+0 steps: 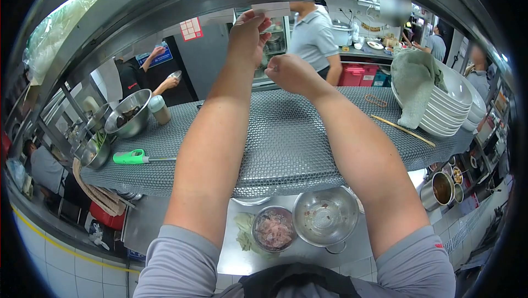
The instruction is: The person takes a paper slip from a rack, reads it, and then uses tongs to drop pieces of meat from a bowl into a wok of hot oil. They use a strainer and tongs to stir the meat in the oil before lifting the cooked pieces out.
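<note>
Steel shelving framed a cook whose left hand point(248, 33) pinched a paper ticket point(270, 11) at the overhead rail, the right hand point(290, 72) fisted empty just beside it; pulling it free would likely need a firm tug.
</note>
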A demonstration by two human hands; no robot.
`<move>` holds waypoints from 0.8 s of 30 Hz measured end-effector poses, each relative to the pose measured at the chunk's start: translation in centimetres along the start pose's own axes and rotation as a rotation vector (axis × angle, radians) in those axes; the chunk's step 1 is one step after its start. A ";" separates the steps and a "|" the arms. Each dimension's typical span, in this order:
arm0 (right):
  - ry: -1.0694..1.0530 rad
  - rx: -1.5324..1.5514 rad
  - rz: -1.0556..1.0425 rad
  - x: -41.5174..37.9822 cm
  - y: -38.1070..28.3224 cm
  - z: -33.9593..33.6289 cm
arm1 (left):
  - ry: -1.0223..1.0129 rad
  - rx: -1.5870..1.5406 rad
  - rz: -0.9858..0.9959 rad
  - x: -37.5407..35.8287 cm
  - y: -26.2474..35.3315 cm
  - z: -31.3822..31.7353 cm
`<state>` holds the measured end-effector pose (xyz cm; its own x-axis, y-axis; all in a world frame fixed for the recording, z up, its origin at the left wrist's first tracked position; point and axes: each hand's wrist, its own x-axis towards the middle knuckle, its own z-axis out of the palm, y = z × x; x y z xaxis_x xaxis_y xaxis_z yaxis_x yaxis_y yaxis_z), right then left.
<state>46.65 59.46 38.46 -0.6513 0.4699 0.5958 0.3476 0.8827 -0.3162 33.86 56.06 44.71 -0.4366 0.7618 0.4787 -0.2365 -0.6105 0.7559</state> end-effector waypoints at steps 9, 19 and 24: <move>-0.067 0.008 0.042 0.2 0.0 0.3 | -0.046 -0.207 0.005 0.3 0.0 -0.4; -0.032 0.020 -0.063 -0.2 -0.4 0.1 | -0.238 -0.499 0.089 2.1 0.5 0.1; -0.107 -0.202 -0.163 1.4 1.3 0.7 | 0.012 -0.034 -0.315 -3.4 3.3 2.3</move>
<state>45.73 61.26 38.39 -0.7737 0.3283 0.5418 0.3526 0.9337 -0.0623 36.59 51.91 46.60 -0.3474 0.9121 0.2180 -0.3906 -0.3520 0.8506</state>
